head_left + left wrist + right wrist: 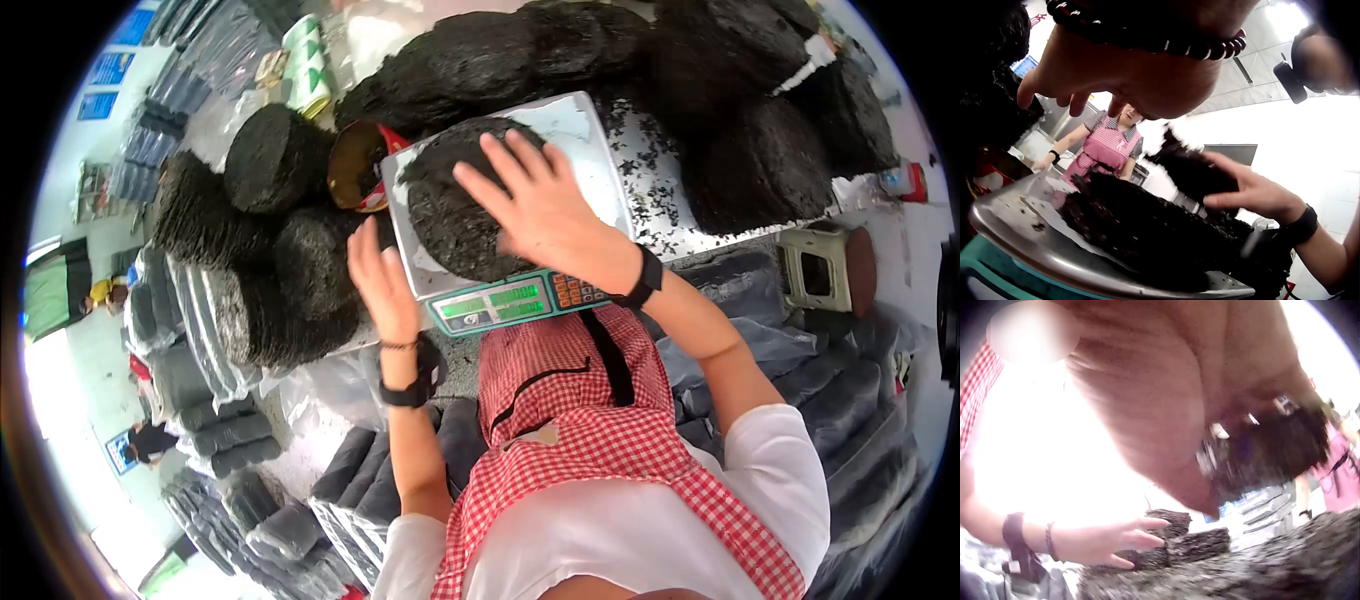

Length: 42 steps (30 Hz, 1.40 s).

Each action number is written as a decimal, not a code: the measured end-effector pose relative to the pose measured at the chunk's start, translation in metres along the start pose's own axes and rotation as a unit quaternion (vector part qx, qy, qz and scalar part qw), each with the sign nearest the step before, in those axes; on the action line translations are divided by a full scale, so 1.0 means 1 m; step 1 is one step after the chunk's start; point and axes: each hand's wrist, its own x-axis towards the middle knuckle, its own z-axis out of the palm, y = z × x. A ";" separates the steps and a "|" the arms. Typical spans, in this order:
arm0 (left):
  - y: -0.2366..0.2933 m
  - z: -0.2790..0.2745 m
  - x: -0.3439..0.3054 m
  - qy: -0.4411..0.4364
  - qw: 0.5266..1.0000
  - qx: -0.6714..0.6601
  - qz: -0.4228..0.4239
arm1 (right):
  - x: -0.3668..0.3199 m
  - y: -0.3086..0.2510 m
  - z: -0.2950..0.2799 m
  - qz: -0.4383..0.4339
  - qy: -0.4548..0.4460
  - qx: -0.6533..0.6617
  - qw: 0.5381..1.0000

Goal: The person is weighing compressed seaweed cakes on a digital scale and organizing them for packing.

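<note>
A round stack of dark dried seaweed sheets lies on the metal pan of a digital scale, whose display glows green. Over the stack, my right hand grips a dark piece of dried seaweed, its thumb on the near side in the left wrist view. That piece stands up above the stack, and my palm covers part of it in the right wrist view. My left hand hovers by the scale's left edge, fingers extended and holding nothing.
Several round seaweed stacks stand left of the scale, with more at right and behind. An open red-rimmed container sits by the pan. Loose crumbs cover the table at right. A person in a pink apron stands opposite.
</note>
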 end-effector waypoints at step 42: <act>-0.060 -0.051 -0.115 -0.057 0.977 -0.035 -0.204 | -0.176 0.228 0.165 0.238 0.038 0.056 0.969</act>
